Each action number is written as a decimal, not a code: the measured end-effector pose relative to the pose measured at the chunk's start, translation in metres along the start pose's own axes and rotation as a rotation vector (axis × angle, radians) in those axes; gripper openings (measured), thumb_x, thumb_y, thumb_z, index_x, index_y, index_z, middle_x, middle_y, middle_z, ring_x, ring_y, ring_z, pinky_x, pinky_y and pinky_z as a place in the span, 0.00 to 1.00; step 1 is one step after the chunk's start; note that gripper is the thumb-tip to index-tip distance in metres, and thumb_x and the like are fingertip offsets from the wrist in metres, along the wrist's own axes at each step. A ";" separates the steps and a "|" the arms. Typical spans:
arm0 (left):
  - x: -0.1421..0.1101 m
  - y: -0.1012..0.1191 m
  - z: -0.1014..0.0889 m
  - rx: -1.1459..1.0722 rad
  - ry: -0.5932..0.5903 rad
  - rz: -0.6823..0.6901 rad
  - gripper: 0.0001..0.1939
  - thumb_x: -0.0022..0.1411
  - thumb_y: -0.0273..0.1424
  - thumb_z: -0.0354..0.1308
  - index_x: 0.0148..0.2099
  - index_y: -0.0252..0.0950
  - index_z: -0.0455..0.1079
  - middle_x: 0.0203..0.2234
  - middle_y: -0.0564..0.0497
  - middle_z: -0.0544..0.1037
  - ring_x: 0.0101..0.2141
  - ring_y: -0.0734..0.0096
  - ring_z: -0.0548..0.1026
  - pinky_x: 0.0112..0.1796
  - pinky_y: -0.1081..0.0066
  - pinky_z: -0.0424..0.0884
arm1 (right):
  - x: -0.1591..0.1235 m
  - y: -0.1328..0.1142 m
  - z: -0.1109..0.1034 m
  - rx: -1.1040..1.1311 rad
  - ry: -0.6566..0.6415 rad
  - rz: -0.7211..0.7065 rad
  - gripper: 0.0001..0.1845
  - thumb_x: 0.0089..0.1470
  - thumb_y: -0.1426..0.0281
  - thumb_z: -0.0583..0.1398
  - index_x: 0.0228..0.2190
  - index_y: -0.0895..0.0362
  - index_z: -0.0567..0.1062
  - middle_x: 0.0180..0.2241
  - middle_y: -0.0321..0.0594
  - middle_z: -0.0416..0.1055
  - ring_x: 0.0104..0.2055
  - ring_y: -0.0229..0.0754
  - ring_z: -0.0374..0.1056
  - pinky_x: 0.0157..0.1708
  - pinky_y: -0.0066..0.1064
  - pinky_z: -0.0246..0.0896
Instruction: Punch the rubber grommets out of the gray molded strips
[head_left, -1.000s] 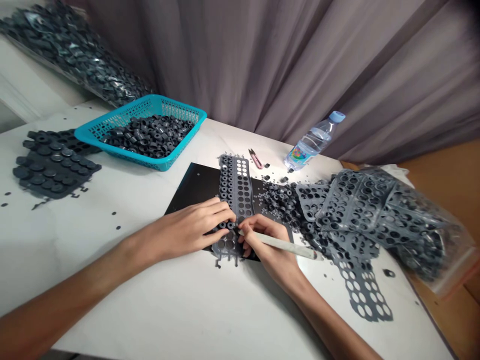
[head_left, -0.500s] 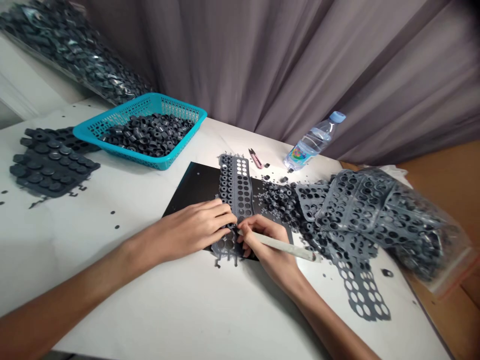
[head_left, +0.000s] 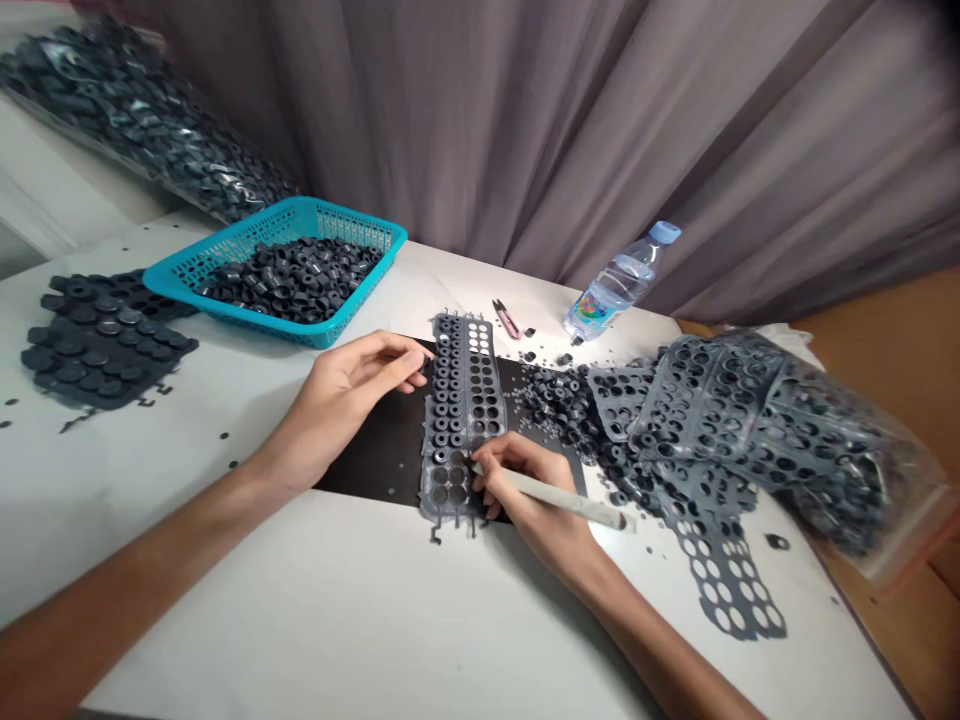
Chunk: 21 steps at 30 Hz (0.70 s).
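Grey perforated sheeting is looking half-emptied of black rings. Left hand is pinching one; right hand is gripping a whitish pen-like tool.

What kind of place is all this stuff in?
Probably a small workshop, or a work corner in a home: at the white table are a teal basket of little dark parts and a grey sheet with rows of round holes, and a big curtain hangs behind.

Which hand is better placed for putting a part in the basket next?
Left hand, probably: it's nearer the blue basket and seems to pinch a dark part. The right hand holds a pen-like tool at the perforated sheet.
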<state>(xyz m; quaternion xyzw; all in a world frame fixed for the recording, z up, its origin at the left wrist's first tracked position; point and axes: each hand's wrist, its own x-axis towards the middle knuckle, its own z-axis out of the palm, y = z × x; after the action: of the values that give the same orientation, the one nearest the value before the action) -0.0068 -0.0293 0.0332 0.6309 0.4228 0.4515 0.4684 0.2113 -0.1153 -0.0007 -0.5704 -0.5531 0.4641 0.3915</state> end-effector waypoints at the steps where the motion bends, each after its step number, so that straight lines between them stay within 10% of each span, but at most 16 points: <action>1: 0.002 -0.001 -0.002 -0.095 -0.035 -0.077 0.12 0.70 0.40 0.60 0.47 0.36 0.74 0.46 0.46 0.80 0.47 0.62 0.78 0.51 0.64 0.75 | 0.001 -0.001 0.000 0.063 0.009 0.012 0.09 0.63 0.64 0.60 0.34 0.57 0.75 0.28 0.36 0.74 0.23 0.35 0.68 0.23 0.25 0.66; 8: -0.010 -0.004 0.009 -0.431 -0.321 -0.440 0.15 0.69 0.33 0.61 0.56 0.36 0.73 0.51 0.44 0.81 0.58 0.59 0.75 0.63 0.60 0.67 | 0.004 -0.002 0.000 0.143 0.077 0.031 0.16 0.62 0.56 0.62 0.35 0.56 0.75 0.26 0.36 0.74 0.21 0.35 0.68 0.21 0.25 0.67; 21: -0.015 0.009 0.011 -0.415 -0.486 -0.485 0.21 0.66 0.36 0.66 0.59 0.37 0.74 0.51 0.44 0.81 0.58 0.58 0.75 0.64 0.58 0.64 | 0.002 0.005 -0.001 0.084 0.054 -0.002 0.16 0.65 0.55 0.60 0.35 0.55 0.73 0.28 0.36 0.74 0.24 0.37 0.69 0.23 0.27 0.68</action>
<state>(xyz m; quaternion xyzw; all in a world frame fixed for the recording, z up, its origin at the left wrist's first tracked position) 0.0017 -0.0476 0.0382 0.4934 0.3360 0.2412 0.7651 0.2137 -0.1138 -0.0052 -0.5654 -0.5227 0.4710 0.4305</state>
